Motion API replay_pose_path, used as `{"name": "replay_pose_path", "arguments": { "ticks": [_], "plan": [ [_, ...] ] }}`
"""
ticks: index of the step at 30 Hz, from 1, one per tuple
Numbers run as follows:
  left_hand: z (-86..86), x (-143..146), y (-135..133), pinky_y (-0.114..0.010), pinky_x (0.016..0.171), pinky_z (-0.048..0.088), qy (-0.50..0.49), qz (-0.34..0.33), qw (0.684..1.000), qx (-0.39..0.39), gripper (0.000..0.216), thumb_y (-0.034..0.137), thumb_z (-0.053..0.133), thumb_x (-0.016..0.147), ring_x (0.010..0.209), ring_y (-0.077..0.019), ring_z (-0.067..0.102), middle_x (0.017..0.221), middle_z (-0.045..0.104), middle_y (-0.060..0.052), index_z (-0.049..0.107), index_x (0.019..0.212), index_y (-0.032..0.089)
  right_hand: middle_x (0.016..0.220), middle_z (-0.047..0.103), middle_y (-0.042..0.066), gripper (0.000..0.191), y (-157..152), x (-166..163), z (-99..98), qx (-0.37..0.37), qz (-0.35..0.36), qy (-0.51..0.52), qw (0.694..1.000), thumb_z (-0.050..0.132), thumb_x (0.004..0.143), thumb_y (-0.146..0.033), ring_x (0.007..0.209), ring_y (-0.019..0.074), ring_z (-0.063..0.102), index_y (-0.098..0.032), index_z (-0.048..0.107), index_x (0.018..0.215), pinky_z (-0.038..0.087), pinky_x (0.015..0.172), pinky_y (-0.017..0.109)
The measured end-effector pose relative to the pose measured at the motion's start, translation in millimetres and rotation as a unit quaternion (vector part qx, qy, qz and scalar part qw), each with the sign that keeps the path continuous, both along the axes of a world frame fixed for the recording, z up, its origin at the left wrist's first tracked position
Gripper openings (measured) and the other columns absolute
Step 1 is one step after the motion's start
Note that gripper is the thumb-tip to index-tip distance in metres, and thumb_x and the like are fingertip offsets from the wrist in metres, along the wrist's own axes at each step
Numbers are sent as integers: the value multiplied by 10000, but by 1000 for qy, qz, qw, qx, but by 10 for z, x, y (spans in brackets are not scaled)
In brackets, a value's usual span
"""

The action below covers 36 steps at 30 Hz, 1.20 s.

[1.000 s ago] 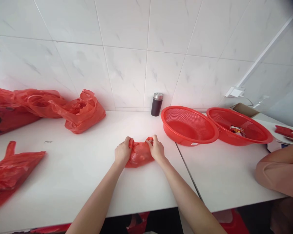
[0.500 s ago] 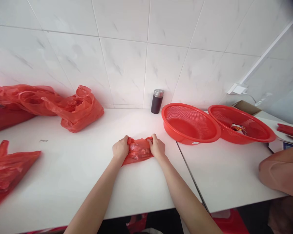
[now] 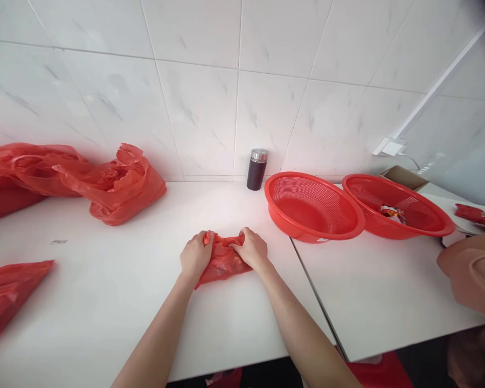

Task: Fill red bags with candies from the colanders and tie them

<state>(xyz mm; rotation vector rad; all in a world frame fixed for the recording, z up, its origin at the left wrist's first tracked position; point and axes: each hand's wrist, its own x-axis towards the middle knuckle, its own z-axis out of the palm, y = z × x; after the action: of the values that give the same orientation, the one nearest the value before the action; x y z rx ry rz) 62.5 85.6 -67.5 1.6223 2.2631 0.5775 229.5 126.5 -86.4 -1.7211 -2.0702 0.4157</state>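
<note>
A small red plastic bag (image 3: 224,264) with something bulky inside lies on the white table in front of me. My left hand (image 3: 196,254) is closed on its upper left corner, and a bunched bit of red plastic pokes out by the thumb. At the top right, my right hand (image 3: 251,249) pinches the bag's edge, its thumb pressing inward over the gathered plastic. What the bag holds shows only dimly through the film.
A dark flask (image 3: 257,169) stands by the tiled wall. Right of it sit a red colander (image 3: 315,235) and a second red colander (image 3: 404,231) holding a small packet (image 3: 393,213). Red bags (image 3: 125,188) line the left side. Another person's arm (image 3: 472,269) rests at the right.
Both hands stay on the red bag. My right thumb has moved inward, and the bag's top edge looks more crumpled and gathered. The view has shifted slightly.
</note>
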Motion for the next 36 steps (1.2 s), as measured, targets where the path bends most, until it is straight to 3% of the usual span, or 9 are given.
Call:
{"name": "replay_pose_path", "arguments": {
  "ticks": [4,10,16,18,20,22,24,30,36],
  "plan": [
    [10,83,12,-319,660,428,-23,-24,999,-16,394,576,395,874,914,-260,642,1021,695,-78,581,977,244,901,675,21,284,8,-2,-38,9,-4,-7,1000,653,773,-458,790,192,610,-244,527,909,330,598,276],
    [-41,30,89,-327,665,424,-45,-36,997,-46,197,393,459,858,828,-250,653,921,711,-54,593,914,259,621,604,-30,289,37,-3,-76,-8,-3,-22,1000,632,790,-517,571,167,555,-252,518,769,252,513,267],
    [-26,-17,79,-325,708,425,-77,-29,996,-22,160,338,475,848,878,-238,648,962,727,-10,607,934,308,608,595,-30,314,45,7,-78,-4,-10,-17,1000,646,774,-520,569,164,557,-248,496,725,254,512,267],
    [-26,-28,38,-331,735,437,-96,-31,995,-5,201,385,474,864,896,-238,650,991,729,-3,623,986,328,633,600,-43,340,33,35,-72,-9,-15,28,999,644,757,-556,570,160,554,-254,488,759,291,524,260],
    [-24,-34,-13,-332,778,452,-122,-38,992,17,260,454,478,874,927,-232,653,1034,725,9,637,1054,356,673,600,-54,366,29,74,-72,-6,-21,153,988,623,755,-588,597,154,559,-256,469,775,351,564,258],
    [-14,-28,-61,-332,809,466,-151,-46,987,36,328,511,458,884,938,-232,659,1036,726,-3,668,1072,343,728,602,-46,356,44,110,-83,6,-28,288,957,564,795,-583,653,152,579,-251,438,768,407,625,264],
    [7,-6,-107,-342,839,477,-178,-56,981,55,411,530,399,910,954,-241,660,1021,726,-35,706,1047,295,787,621,-21,312,75,134,-100,15,-33,359,933,504,839,-541,724,158,612,-249,406,786,448,675,272],
    [84,88,-365,-340,992,454,-272,-63,951,130,494,521,348,943,1175,-224,577,1270,638,-63,665,1190,233,866,717,28,130,145,179,-84,9,2,417,909,408,899,-359,758,155,688,-245,356,930,520,715,289],
    [139,152,-856,-367,892,540,-342,-25,929,136,484,527,382,931,1056,-249,650,1151,707,-57,678,1190,246,981,728,59,288,145,256,13,41,2,393,919,376,938,-397,678,147,672,-218,531,1103,544,680,294]
  ]
}}
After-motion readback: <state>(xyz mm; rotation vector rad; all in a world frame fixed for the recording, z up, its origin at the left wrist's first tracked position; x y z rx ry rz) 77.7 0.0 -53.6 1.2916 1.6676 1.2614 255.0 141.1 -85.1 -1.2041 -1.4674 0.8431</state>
